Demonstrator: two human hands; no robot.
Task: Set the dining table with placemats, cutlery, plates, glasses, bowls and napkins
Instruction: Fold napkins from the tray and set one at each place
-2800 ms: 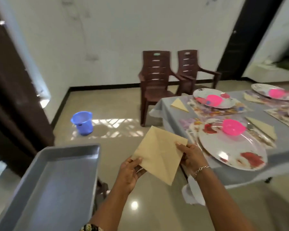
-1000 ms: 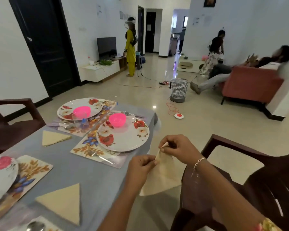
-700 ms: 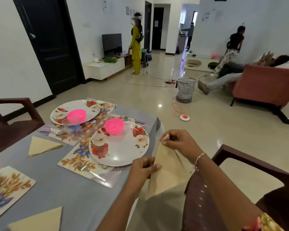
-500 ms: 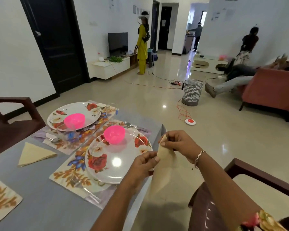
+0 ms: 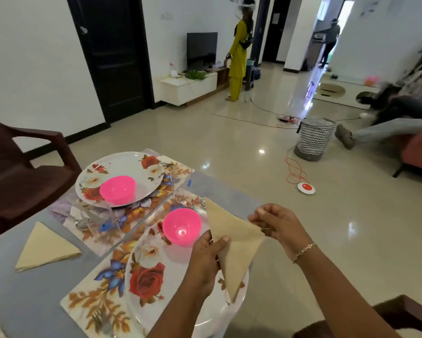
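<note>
Pinching one folded napkin [image 5: 234,245], left hand [image 5: 205,259] and right hand [image 5: 278,228]; plate [image 5: 173,267] partly hidden behind, perhaps a blurred glass [image 5: 102,215] beyond.

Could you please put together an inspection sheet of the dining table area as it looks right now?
Surface: grey-clothed table, with near placemat and far placemat side by side.
Job's things: near plate carries near bowl; far plate carries far bowl; flat napkin lies left of the mats; held napkin, folded to a triangle, is over the near plate's right edge.
Clutter: nothing seen.
Grips: left hand holds the held napkin's left edge; right hand pinches its right corner.
Cables: orange cable loops across the floor by a red button.
Surroundings: brown chair, zigzag basket, person in yellow.
</note>
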